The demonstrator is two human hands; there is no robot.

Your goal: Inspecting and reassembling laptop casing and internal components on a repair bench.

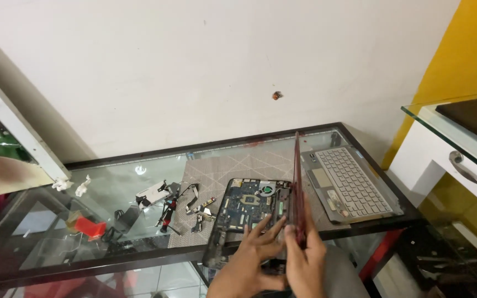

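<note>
A: What do you have there?

B: The red lid panel (297, 187) of an opened laptop; it stands on edge, nearly upright, at the right side of the bare base with its blue circuit board (248, 205), near the front edge of the glass tabletop (111, 182).

A: And your hands?

B: Your right hand (303, 259) comes up from below, wrist low; its fingers are closed round the lower end of the panel, thumb on the near face; your left hand (249, 259) lies palm down with fingers spread nearly flat on the base, pressing rather than gripping.

A: Which step is this, would you say?

B: It looks like you are parting the panel from the base, or swinging it on its hinge; I judge the next move calls for a firm brace from the left hand and a slow, even tilt from the right, minding any cable at the hinge.

A: What lies around?

B: The grey keyboard deck (354, 185) sits just to the right; small brackets and cables (186, 207) lie to the left; a red scrap (90, 227) rests farther left.
</note>
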